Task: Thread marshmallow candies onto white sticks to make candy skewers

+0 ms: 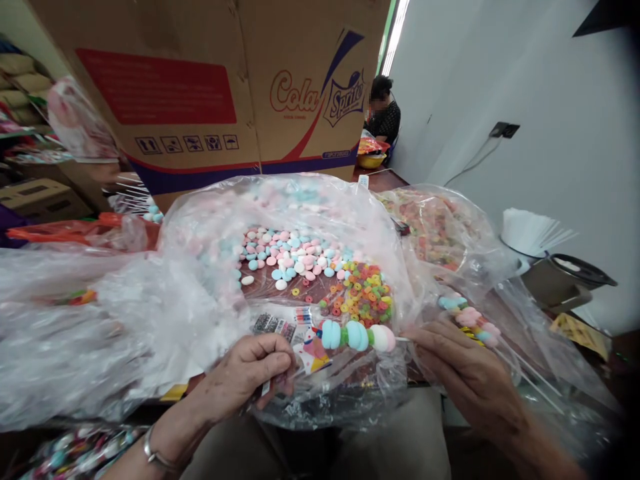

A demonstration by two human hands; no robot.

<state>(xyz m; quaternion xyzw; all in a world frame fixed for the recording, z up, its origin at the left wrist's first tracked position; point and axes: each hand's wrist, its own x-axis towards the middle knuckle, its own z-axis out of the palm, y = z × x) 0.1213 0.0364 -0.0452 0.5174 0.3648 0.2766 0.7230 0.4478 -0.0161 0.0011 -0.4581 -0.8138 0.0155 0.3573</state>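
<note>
The right hand (467, 373) pinches the end of a candy skewer (357, 335) whose marshmallows lie between both hands. The left hand (250, 373) is closed on the clear plastic bag (210, 267), with loose candies (320, 267) just beyond.

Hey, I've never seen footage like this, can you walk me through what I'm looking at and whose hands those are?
This is a single picture from a camera worn on a person's head, looking down at their own bare hands. The left hand pinches one end of a candy skewer threaded with blue, green and pink marshmallows; the right hand pinches the stick's other end. Before them an open plastic bag holds loose pastel marshmallows and colourful gummy rings. A cardboard box stands behind, and another person sits farther back.
</note>
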